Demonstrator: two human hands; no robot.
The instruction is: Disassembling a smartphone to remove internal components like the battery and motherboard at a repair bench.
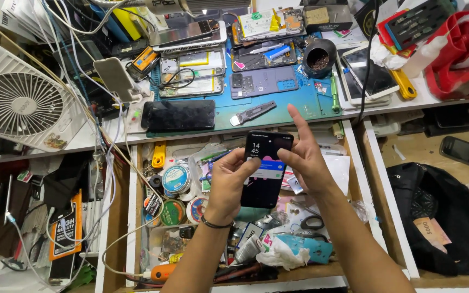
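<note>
Smartphone [264, 168] with lit screen held upright above open cluttered drawer [137, 217]. Left hand [228, 182] grips its left edge, thumb across screen. Right hand [305, 157] loose, fingers spread, touching right edge, index finger raised. Dark phone [178, 115] lies flat on blue mat [299, 106]; white fan [20, 103] far left.

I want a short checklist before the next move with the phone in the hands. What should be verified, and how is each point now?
1. Left hand grips the smartphone firmly: ok.
2. Screen is lit: ok.
3. Right hand is free to tap: ok, its thumb is at the screen and the index finger is raised.
4. Phone is held above the open drawer, not resting: ok.
5. Screen free of cracks: cannot tell.
</note>
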